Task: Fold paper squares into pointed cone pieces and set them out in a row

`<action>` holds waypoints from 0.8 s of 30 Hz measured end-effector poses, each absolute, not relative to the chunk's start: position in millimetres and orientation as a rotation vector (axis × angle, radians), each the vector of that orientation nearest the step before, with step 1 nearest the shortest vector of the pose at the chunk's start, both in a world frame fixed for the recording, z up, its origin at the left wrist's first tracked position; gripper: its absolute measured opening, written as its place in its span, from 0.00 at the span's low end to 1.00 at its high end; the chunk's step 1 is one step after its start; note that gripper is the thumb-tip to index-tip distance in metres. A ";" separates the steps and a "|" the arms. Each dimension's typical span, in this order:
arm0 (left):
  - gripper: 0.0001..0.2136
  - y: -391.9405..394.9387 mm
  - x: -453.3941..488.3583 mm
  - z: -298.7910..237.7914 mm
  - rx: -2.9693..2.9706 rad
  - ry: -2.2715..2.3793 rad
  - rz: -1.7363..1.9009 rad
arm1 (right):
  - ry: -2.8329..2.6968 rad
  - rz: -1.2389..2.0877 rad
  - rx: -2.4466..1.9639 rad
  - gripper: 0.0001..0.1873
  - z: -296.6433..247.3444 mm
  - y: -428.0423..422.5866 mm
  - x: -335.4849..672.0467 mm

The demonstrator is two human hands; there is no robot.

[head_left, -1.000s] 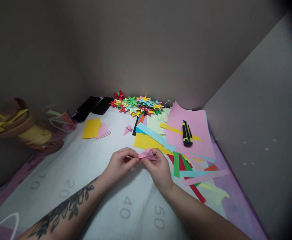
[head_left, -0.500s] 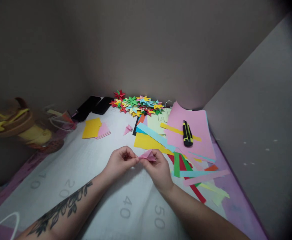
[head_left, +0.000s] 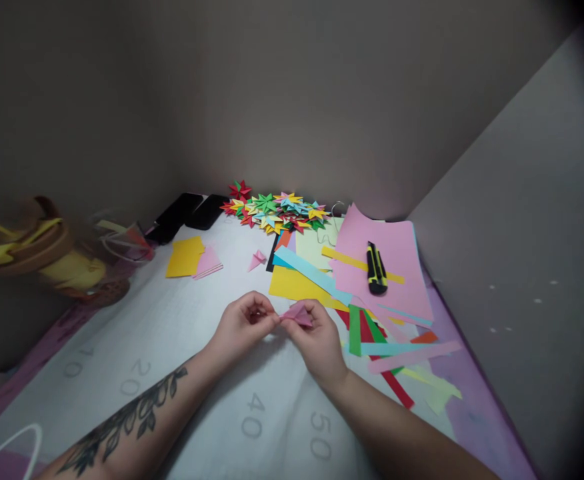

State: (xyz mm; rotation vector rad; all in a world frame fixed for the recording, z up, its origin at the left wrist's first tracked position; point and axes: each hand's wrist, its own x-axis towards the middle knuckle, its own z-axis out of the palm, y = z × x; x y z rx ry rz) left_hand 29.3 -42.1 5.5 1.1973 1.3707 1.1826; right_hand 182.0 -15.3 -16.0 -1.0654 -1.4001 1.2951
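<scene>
A small folded piece of pink paper [head_left: 298, 313] is held above the white mat between both hands. My left hand [head_left: 246, 323] pinches its pointed left tip between thumb and fingers. On the other side, my right hand [head_left: 318, 337] grips the wider end, thumb in front and fingers behind. Just beyond them, another folded pink paper piece [head_left: 257, 259] lies on the mat. Yellow paper squares [head_left: 185, 257] and pink paper squares [head_left: 208, 262] are stacked farther left.
Folded paper stars [head_left: 272, 210] are heaped at the back. To the right, a box cutter [head_left: 376, 269] rests on pink sheets [head_left: 402, 247], with coloured paper strips [head_left: 397, 360] scattered nearer. Dark phones [head_left: 179, 212] lie back left, by a clay pot [head_left: 32, 250].
Both hands keep their pinch on the pink paper, which is tilted very slightly differently. The whole view has shifted a few pixels; nothing else has moved.
</scene>
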 end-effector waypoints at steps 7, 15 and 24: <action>0.06 -43.6 31.4 6.7 1.254 1.389 1.169 | -1.409 1.350 -1.046 0.09 -18.6 -15.5 180.0; 0.03 -45.1 32.1 4.1 1.352 1.463 1.127 | -1.462 1.366 -1.122 0.11 -25.6 -15.7 181.5; 0.05 -46.4 31.5 -3.8 1.389 1.436 1.128 | -1.557 1.325 -1.135 0.12 -25.9 -16.5 180.1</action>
